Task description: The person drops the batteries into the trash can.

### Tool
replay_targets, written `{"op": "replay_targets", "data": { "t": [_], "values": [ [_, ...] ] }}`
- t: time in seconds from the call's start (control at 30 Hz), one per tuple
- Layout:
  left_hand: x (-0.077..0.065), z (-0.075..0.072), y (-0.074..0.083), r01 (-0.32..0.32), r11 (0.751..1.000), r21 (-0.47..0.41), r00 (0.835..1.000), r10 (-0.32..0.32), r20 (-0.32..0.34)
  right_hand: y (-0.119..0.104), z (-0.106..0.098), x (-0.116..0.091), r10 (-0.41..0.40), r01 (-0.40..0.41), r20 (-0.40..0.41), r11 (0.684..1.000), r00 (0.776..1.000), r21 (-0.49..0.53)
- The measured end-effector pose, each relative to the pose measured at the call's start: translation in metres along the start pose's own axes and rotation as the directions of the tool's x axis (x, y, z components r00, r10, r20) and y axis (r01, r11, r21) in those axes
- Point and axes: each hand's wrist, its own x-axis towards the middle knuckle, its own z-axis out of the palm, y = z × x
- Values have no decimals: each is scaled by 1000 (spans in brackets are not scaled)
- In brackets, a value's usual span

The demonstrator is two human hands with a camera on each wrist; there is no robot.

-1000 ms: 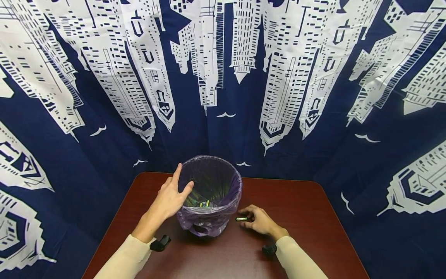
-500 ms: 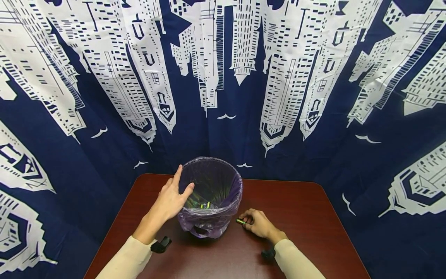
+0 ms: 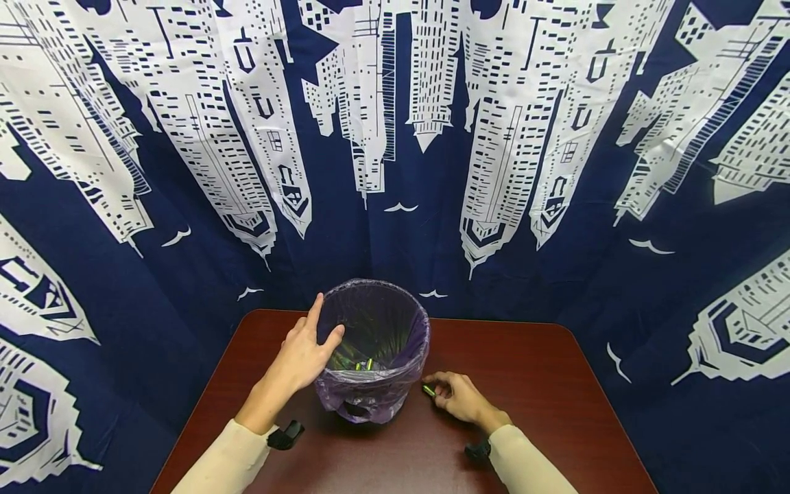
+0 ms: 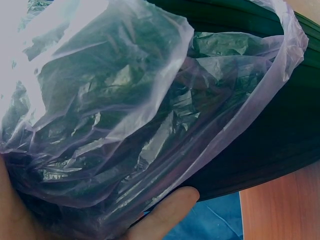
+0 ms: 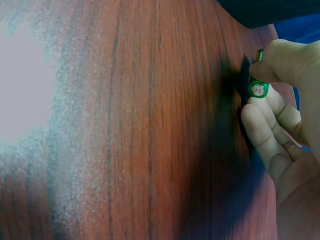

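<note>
A small green battery (image 3: 428,390) is pinched between the thumb and fingers of my right hand (image 3: 461,398), low over the table to the right of the bin. In the right wrist view one round metal end of the battery (image 5: 258,90) faces the camera, and the thumb covers part of its side. My left hand (image 3: 301,351) holds the left rim of the trash can (image 3: 360,410), thumb over the inside and fingers along the outer side. A translucent purple liner bag (image 4: 125,130) folds over the can's dark wall. Small yellow-green pieces (image 3: 364,366) lie at the bottom inside.
The reddish-brown wooden table (image 3: 506,357) carries the trash can near its back middle. Behind and around it hangs a dark blue curtain (image 3: 395,240) with white upside-down skyscrapers. Black wrist camera mounts (image 3: 286,435) sit under both wrists.
The battery has turned in my right hand's fingers, from lying level to slanting, with its outer end now farther from me. My left hand keeps its place on the rim.
</note>
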Motion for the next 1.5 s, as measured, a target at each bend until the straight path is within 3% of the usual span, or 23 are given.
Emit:
{"op": "replay_targets", "data": {
  "t": [0.13, 0.47, 0.73, 1.3, 1.5],
  "values": [
    [-1, -1, 0, -2, 1000, -7, 1000, 2, -5, 0, 0, 0, -4, 4, -15, 1000, 1000, 3],
    [-1, 0, -1, 7, 1000, 2, 1000, -7, 4, 1, -3, -3, 106, -104, -41, 993, 993, 51],
    [1, 0, -1, 6, 1000, -10, 1000, -6, -9, -1, -6, -8, 151, -141, -65, 982, 986, 129],
    [2, 1, -4, -10, 1000, -3, 1000, 10, -15, -7, -12, -8, 155, -136, -66, 964, 986, 229],
    [1, 2, -5, -9, 1000, 1, 1000, 9, -17, -8, -18, -9, 133, -114, -71, 968, 989, 222]
  ]
}}
